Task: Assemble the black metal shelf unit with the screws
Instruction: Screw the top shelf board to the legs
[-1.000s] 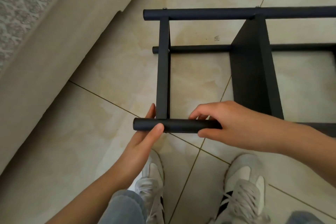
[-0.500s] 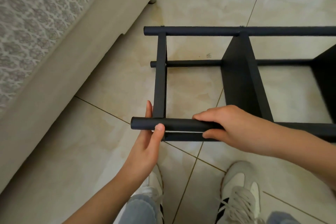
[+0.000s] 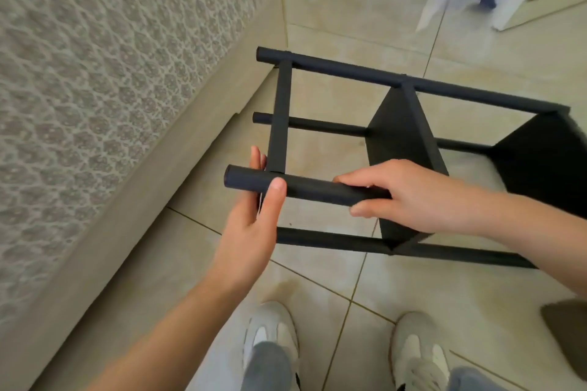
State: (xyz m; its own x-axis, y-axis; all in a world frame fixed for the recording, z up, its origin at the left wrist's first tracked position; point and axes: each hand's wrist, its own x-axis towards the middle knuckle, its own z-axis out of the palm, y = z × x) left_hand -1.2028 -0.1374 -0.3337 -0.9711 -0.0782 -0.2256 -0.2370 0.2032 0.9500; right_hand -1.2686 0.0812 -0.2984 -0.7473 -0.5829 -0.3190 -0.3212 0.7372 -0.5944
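We judge the shelf unit [image 3: 403, 136] mostly assembled (no loose screws visible); left hand [image 3: 254, 222] and right hand [image 3: 409, 197] grip its near tube [image 3: 311, 189].

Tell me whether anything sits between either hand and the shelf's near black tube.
Nothing visible does. The left hand holds the near tube between thumb and fingers close to its end, and the right hand grips it further along.
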